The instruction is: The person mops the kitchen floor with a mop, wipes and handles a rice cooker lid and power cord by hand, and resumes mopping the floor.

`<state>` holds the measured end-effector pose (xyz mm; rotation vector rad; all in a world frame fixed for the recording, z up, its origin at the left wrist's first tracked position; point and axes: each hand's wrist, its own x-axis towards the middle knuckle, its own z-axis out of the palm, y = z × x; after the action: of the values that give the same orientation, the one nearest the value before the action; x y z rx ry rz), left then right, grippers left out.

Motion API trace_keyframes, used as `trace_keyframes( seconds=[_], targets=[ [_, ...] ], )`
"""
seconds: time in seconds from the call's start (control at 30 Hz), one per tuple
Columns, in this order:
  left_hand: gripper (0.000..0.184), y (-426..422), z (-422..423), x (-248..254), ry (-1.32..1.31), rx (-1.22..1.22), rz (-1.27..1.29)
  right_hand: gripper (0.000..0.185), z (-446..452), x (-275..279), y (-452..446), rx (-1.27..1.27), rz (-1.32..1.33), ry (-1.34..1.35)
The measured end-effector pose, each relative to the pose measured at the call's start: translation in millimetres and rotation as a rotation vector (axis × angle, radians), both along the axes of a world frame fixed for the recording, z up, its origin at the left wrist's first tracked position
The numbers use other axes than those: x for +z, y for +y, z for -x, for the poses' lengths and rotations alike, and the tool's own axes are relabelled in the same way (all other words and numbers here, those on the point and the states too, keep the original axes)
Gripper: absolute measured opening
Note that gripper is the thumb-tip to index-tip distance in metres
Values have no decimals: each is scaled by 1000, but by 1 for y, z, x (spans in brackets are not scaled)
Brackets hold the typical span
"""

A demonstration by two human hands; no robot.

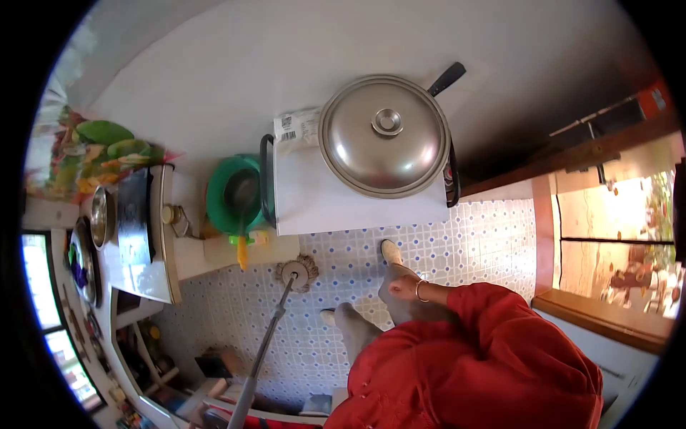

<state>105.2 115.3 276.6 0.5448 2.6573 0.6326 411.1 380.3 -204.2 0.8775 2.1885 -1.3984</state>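
Observation:
My right hand [406, 287], with a bangle at the wrist, is held in front of my legs. Its fingers look loosely curled, and nothing shows in them. No part of my left hand is in the frame. A mop [295, 274] with a round string head rests on the patterned tile floor. Its grey handle [263, 350] slants down past the bottom edge of the view, so whatever holds its upper end is out of sight. Some red cloth shows beside the handle there.
A lidded steel pan [386, 154] with a black handle sits on a white cabinet [307, 207]. Left of it stands a green basin [216, 207]. A stove [136, 218] and counter line the left side. Wooden-framed openings [543, 236] are at the right. Blue-dotted tiles [343, 243] cover the floor.

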Motion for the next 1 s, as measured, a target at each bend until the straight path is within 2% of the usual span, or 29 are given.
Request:
trace_keyframes(
  seconds=[0.03,0.07,0.1,0.17,0.27,0.37,0.43,0.47,0.5,0.57,0.6,0.63,0.67,0.7,0.73,0.77,0.8,0.87,0.9,0.93,1.0],
  targets=[
    [33,13,-14,4,-7,45,78,23,-7,0,4,50,13,-62],
    [32,0,-18,-5,-17,41,28,24,-13,0,7,102,22,-122],
    [33,3,-28,-5,-7,-8,85,24,-16,3,11,127,29,-116],
    [33,10,-43,-5,3,-52,145,26,-22,11,16,142,109,-306],
    [33,10,-70,-10,-15,-11,103,24,-36,-8,1,71,-22,-160],
    [34,-7,-93,-13,-16,-57,95,26,-13,1,-22,15,84,-142],
    [35,-39,-108,-19,-6,-10,79,27,20,4,-60,-102,240,-134],
    [35,-59,-115,-25,-3,11,64,27,30,-44,-94,-322,728,-142],
    [34,-83,-123,-35,37,16,24,27,64,13,-113,-378,853,-161],
    [34,-124,-138,-44,65,28,3,54,115,44,-174,-203,860,-126],
    [33,-143,-146,-48,88,22,-7,70,141,59,-204,-169,856,-185],
    [28,-156,-155,-57,224,0,-67,76,157,74,-238,-229,908,-157],
    [28,-180,-166,-68,219,10,-72,71,173,86,-270,-346,953,-177],
    [26,-204,-178,-78,320,136,-149,67,186,93,-299,-466,998,-198],
    [24,-224,-190,-88,423,264,-224,67,196,89,-329,-459,991,-206],
    [23,-230,-200,-97,571,397,-251,56,204,84,-356,-628,1064,-228],
    [23,-234,-210,-104,573,410,-252,46,208,70,-381,-799,1135,-245],
    [23,-243,-230,-116,656,635,-354,22,207,28,-417,-955,1009,-147],
    [24,-257,-245,-129,522,576,-386,17,202,26,-419,-1186,1054,-174],
    [24,-270,-260,-140,389,518,-419,21,193,22,-415,-1150,1034,-204],
    [24,-283,-272,-145,375,454,-440,21,172,-1,-416,-862,896,-105]
  ],
)
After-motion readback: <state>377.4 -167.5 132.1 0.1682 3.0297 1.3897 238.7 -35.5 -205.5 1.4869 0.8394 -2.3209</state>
